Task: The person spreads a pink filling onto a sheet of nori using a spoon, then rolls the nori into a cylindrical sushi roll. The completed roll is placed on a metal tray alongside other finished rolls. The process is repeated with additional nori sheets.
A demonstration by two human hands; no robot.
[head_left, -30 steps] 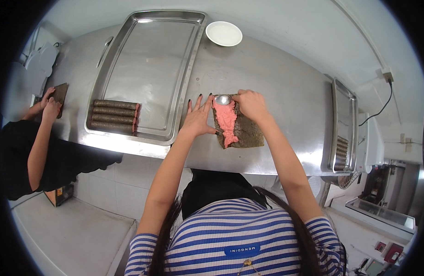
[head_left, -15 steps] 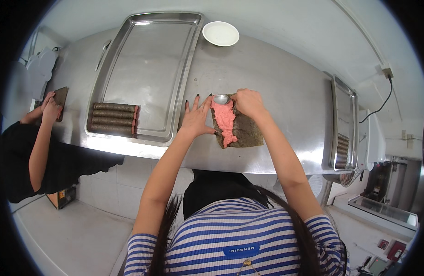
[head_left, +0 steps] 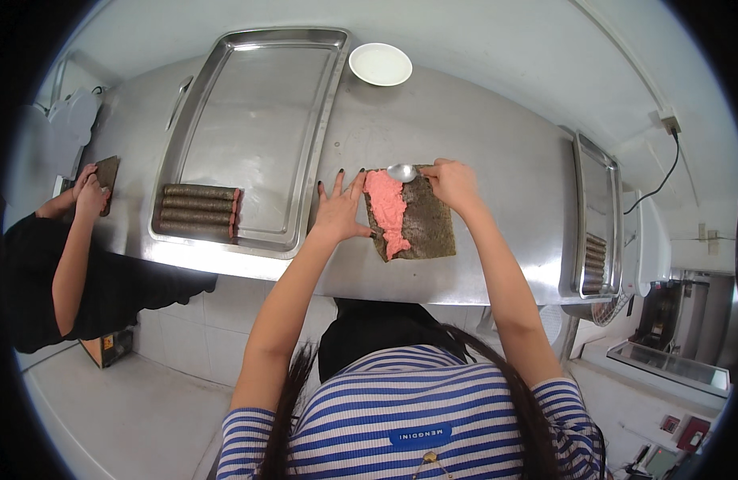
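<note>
While a steel table (head_left: 505,152) stretched across the view, a co-worker (head_left: 37,264) in black stood at its left end, both hands at a dark piece (head_left: 107,172). Left of centre lay a big tray (head_left: 261,104), four dark rolls (head_left: 198,210) with pink ends side by side in its near left corner. A narrower tray (head_left: 597,188) at the far right held more dark rolls at its near end. Between the trays, a dark green sheet (head_left: 429,224) lay flat on the table. At its left edge the left hand (head_left: 339,214) was open, fingers spread, thumb touching the edge. The right hand (head_left: 455,184) was closed around a spoon handle at the sheet's far side. Beyond it sat a white bowl (head_left: 381,66). Pink paste (head_left: 389,206) ran down the sheet's left part, narrowing toward the near edge. The spoon (head_left: 402,173) had its shiny head at the paste's far right side; whether they touched could not be told.
</note>
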